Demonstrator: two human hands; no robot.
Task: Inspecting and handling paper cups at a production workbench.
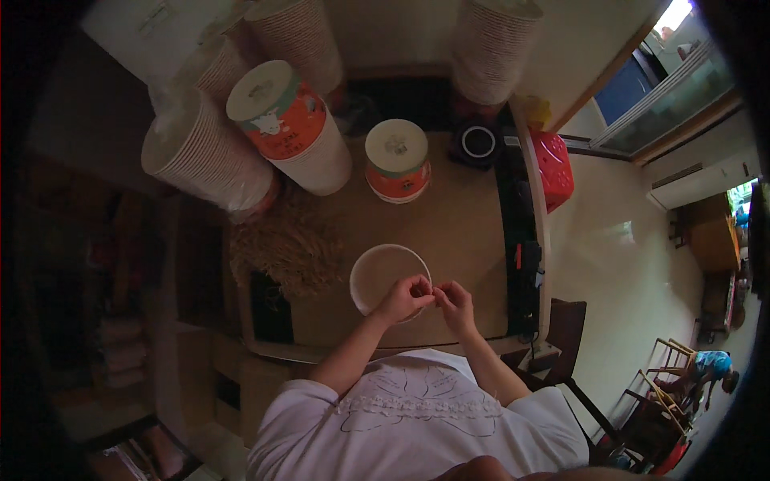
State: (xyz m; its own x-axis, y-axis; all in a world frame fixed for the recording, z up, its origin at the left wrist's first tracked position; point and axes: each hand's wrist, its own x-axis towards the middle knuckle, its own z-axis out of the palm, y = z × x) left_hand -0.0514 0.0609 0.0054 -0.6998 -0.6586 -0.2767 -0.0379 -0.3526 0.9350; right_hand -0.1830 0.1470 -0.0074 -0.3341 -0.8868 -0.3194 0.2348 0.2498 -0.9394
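Note:
An open white paper bucket stands near the front edge of the table, its round mouth facing up. Over the right side of its rim, my left hand is closed with thumb and fingertips pinched together. Close beside it my right hand makes a similar pinch, the two sets of fingertips almost meeting. Whatever lies between them is too small to make out. Left of the bucket is a loose heap of tan cords. Beyond it an orange and white bucket with a green base stands upside down.
Upside-down printed buckets form a stack at the back left, next to tall wrapped stacks of white buckets. Another tall stack rises at the back right, near a dark round device. A red stool stands beyond the table's right edge.

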